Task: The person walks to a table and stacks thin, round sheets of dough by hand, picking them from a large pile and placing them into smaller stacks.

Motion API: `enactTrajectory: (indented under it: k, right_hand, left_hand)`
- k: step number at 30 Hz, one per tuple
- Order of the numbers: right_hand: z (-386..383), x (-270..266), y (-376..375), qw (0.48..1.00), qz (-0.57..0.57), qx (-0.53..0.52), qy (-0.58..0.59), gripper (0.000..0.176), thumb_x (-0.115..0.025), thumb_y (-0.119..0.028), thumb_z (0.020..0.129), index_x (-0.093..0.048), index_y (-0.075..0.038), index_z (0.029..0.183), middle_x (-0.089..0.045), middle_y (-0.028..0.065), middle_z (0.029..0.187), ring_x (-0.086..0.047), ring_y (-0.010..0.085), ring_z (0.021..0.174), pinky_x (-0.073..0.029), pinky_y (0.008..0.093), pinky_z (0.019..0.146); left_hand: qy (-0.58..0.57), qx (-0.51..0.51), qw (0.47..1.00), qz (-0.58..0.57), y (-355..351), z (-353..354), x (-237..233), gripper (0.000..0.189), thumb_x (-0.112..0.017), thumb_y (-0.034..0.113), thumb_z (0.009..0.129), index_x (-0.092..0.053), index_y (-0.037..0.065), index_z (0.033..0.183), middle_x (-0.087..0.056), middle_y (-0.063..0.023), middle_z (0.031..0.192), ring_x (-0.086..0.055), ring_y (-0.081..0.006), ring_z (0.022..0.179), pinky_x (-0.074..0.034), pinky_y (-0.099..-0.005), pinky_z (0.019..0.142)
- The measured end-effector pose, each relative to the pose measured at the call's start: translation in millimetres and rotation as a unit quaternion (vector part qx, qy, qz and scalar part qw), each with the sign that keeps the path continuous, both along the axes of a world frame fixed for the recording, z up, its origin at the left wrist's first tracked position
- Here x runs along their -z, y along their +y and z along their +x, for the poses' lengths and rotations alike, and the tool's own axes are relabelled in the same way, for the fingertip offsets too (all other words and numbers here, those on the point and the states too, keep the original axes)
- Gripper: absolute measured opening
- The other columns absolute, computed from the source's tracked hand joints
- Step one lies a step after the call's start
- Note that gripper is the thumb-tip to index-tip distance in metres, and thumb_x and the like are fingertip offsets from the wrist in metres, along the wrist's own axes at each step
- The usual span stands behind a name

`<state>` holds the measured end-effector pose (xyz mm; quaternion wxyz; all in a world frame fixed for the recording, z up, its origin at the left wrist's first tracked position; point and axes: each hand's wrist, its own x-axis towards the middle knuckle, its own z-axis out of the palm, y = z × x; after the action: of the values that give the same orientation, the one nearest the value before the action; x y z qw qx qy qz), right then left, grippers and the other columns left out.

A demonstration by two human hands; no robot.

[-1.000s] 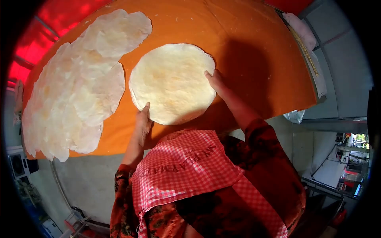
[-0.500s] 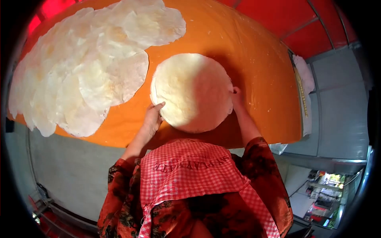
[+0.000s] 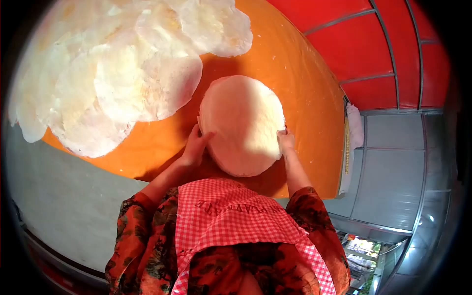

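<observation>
"Hands first: where do we have them?"

"Apart, one on each side of the round, pale dough disc (image 3: 241,125). Our left hand (image 3: 195,146) is closed on its rim at 8 o'clock, and our right hand (image 3: 285,141) on the rim at 4 o'clock. How far the fingers reach under it, we cannot tell."

"And the dough disc itself?"

"Mid-view, on the broad orange-topped desk (image 3: 305,83), near the edge closest to us and just above our red-and-white checked apron (image 3: 231,216) at 6 o'clock."

"What could go wrong, do we think?"

"It looks soft and wide, and we grip it at only two points on the rim. If we pull unevenly, it could stretch or tear. If the middle sags, it could fold on itself. The thin, pale, papery sheets (image 3: 123,73) spread at 10 o'clock lie just beside it, so a swing that way could scuff or drag one. A slip toward 6 o'clock would take it over the desk's edge."

"Counts?"

"One dough disc, though we cannot tell whether it is a single piece or a stack. Two hands. The sheets overlap, so we make out at least five outlines and no exact number. One white folded cloth (image 3: 355,125) at 3 o'clock, on the desk's right edge. One apron."
</observation>
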<state>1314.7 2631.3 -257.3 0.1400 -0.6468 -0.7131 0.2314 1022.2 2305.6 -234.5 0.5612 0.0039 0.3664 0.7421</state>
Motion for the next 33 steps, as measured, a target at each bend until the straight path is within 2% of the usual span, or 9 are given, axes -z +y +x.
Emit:
enactTrajectory:
  k: [5, 8, 14, 17, 21, 23, 27, 31, 33]
  right_hand:
    - [-36, -33, -32, 0.995, -0.007, 0.071, 0.066, 0.025, -0.065, -0.02, 0.086, -0.062, -0.001, 0.102, -0.067, 0.0085, 0.09, -0.062, 0.0201, 0.084, -0.049, 0.0341, 0.078]
    - [-40, -29, -43, 0.994, 0.105, 0.017, -0.037, 0.027, -0.065, -0.026, 0.083, -0.063, -0.002, 0.094, -0.067, 0.0121, 0.089, -0.063, 0.0237, 0.084, -0.048, 0.0343, 0.077]
    - [50, 53, 45, 0.998, -0.059, -0.032, 0.015, 0.031, -0.062, -0.028, 0.086, -0.064, -0.001, 0.101, -0.066, 0.0166, 0.093, -0.062, 0.0297, 0.088, -0.048, 0.0353, 0.083]
    - [-58, -47, -39, 0.921, 0.171, -0.109, -0.333, 0.036, -0.062, -0.029, 0.086, -0.063, 0.0, 0.108, -0.066, 0.0189, 0.105, -0.062, 0.0306, 0.098, -0.048, 0.0361, 0.088]
    - [-176, -121, -121, 0.989, 0.012, -0.148, 0.023, 0.065, -0.063, -0.037, 0.089, -0.041, -0.002, 0.138, -0.062, 0.0221, 0.117, -0.057, 0.0331, 0.115, -0.044, 0.0385, 0.098]
    - [-225, -163, -160, 0.97, -0.082, -0.225, 0.037, 0.076, -0.063, -0.042, 0.088, -0.033, 0.003, 0.141, -0.06, 0.0234, 0.12, -0.056, 0.0341, 0.117, -0.044, 0.0374, 0.099]
    - [-278, -174, -155, 0.93, -0.107, -0.309, -0.166, 0.089, -0.071, -0.042, 0.081, -0.029, 0.01, 0.14, -0.052, 0.0265, 0.13, -0.057, 0.0341, 0.116, -0.046, 0.0358, 0.095]
    - [-287, -163, -141, 0.886, -0.05, -0.412, -0.206, 0.088, -0.076, -0.027, 0.074, -0.03, 0.013, 0.137, -0.055, 0.0265, 0.127, -0.055, 0.035, 0.117, -0.045, 0.0357, 0.096]
    - [-290, -164, -131, 0.887, -0.088, -0.36, -0.275, 0.077, -0.072, -0.018, 0.073, -0.036, 0.01, 0.135, -0.057, 0.0267, 0.123, -0.056, 0.0341, 0.117, -0.045, 0.0358, 0.096]
  left_hand:
    - [-0.112, -0.004, 0.991, 0.076, 6, -13, 0, 0.056, -0.06, 0.025, 0.092, -0.038, 0.0, 0.137, -0.052, -0.0123, 0.131, -0.051, -0.0226, 0.119, -0.041, -0.0365, 0.101]
    - [-0.077, -0.002, 0.991, 0.106, 8, -17, 0, 0.057, -0.061, 0.023, 0.091, -0.037, 0.001, 0.138, -0.051, -0.0115, 0.132, -0.05, -0.022, 0.12, -0.04, -0.0354, 0.102]
    - [0.048, -0.021, 0.995, 0.087, 12, -8, 16, 0.058, -0.063, 0.009, 0.086, -0.037, 0.003, 0.138, -0.051, -0.0104, 0.132, -0.049, -0.0218, 0.121, -0.039, -0.0348, 0.103]
    - [0.158, -0.034, 0.986, 0.047, 16, 3, 26, 0.054, -0.06, 0.004, 0.084, -0.04, 0.001, 0.133, -0.055, -0.0115, 0.127, -0.052, -0.022, 0.117, -0.041, -0.0354, 0.1]
    - [0.288, -0.024, 0.957, 0.027, 19, 2, -12, 0.045, -0.056, 0.002, 0.083, -0.042, -0.001, 0.126, -0.059, -0.0193, 0.118, -0.058, -0.028, 0.11, -0.046, -0.0372, 0.092]
    - [0.312, 0.0, 0.95, 0.01, 21, 3, -28, 0.044, -0.055, 0.002, 0.083, -0.041, -0.001, 0.125, -0.058, -0.0238, 0.114, -0.059, -0.0348, 0.106, -0.047, -0.0396, 0.088]
    - [0.388, 0.005, 0.922, 0.022, 33, 18, -39, 0.045, -0.055, 0.004, 0.082, -0.041, -0.001, 0.125, -0.055, -0.0291, 0.111, -0.055, -0.0454, 0.103, -0.048, -0.0458, 0.083]
    - [0.461, 0.036, 0.887, -0.021, 44, 22, -80, 0.053, -0.059, 0.006, 0.083, -0.038, -0.003, 0.131, -0.059, -0.025, 0.112, -0.06, -0.0373, 0.105, -0.046, -0.0408, 0.09]
    - [0.468, 0.023, 0.883, -0.017, 53, 28, -83, 0.055, -0.06, 0.008, 0.084, -0.038, -0.003, 0.133, -0.059, -0.0248, 0.112, -0.059, -0.0381, 0.104, -0.046, -0.0413, 0.09]
